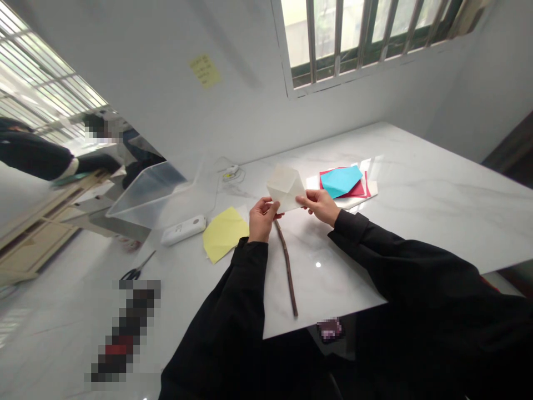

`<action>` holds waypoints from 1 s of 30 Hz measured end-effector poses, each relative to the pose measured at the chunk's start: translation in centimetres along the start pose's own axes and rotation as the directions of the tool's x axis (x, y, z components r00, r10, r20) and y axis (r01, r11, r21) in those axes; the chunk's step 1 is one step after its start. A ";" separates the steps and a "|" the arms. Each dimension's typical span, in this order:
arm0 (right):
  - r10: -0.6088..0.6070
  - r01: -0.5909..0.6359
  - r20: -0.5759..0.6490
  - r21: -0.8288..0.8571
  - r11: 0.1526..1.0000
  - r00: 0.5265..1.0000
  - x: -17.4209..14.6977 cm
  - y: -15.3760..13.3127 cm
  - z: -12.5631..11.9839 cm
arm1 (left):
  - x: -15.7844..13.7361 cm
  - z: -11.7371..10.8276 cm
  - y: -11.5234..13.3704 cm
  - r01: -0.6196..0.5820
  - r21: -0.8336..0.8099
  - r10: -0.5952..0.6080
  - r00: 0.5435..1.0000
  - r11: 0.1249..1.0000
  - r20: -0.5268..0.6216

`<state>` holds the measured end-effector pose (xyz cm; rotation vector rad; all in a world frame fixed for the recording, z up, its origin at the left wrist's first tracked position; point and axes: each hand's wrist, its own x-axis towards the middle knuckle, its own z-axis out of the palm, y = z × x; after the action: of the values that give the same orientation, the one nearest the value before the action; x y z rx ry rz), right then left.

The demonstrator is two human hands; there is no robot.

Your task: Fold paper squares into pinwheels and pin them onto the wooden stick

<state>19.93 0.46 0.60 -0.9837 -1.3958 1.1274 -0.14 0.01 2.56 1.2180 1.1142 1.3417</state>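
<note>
White folded paper (286, 183), angular in outline and marked by crease lines, is held up over the glossy white, grey-veined tabletop (437, 205), between the person's two bare hands. From where I stand, the left hand (262, 218) pinches it narrowly at the lower left corner, thumb on the near face; the right hand (320, 204) has an equally narrow hold on the lower right edge, its thumb also on the face.

Just below the left hand lies a thin, slightly bent brown wooden stick (287, 266), running down towards the table's near edge. Beside the black left sleeve (220, 311), a pale yellow paper sheet (225, 232) is spread out, partly hidden by the arm. Near that sheet I see a white oblong plastic device (184, 229), and further left, dark-handled scissors (134, 274). A large clear plastic bin (166, 186) stands behind the device.

Past the right hand, a light blue angular paper (342, 180) rests on red paper (358, 191). On the wall hangs a yellow note (205, 70), its writing too blurred to read.
</note>
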 end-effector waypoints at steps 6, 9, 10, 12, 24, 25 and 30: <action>0.008 -0.008 -0.030 -0.006 1.000 1.000 0.1 -0.2 -0.2 | -0.3 0.0 0.4 0.038 -0.055 -0.033 0.996 0.998 0.086; 0.023 -0.022 -0.048 0.019 1.000 0.999 0.2 -0.2 -0.3 | -0.4 -0.1 0.5 0.058 -0.037 -0.053 0.991 0.998 0.123; 0.024 -0.023 -0.052 0.023 0.999 0.998 0.2 -0.2 -0.3 | -0.3 -0.1 0.4 0.057 -0.027 -0.054 0.991 0.998 0.120; 0.026 -0.024 -0.054 0.025 0.999 0.998 0.2 -0.1 -0.2 | -0.3 -0.2 0.3 0.059 -0.021 -0.056 0.993 0.998 0.101; 0.027 -0.026 -0.059 0.023 0.999 0.998 0.1 -0.2 -0.3 | -0.2 0.1 0.2 0.088 -0.043 -0.086 0.995 0.995 0.043; 0.026 -0.025 -0.062 0.020 0.999 0.998 0.1 -0.2 -0.3 | -0.2 0.1 0.2 0.090 -0.049 -0.088 0.995 0.995 0.043; 0.022 -0.021 -0.069 0.013 1.000 0.997 0.2 -0.3 -0.3 | -0.2 0.1 0.2 0.094 -0.065 -0.092 0.995 0.993 0.041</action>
<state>20.23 0.59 0.92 -1.0223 -1.3241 1.1065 -0.06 -0.21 2.79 1.1248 1.0780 1.2706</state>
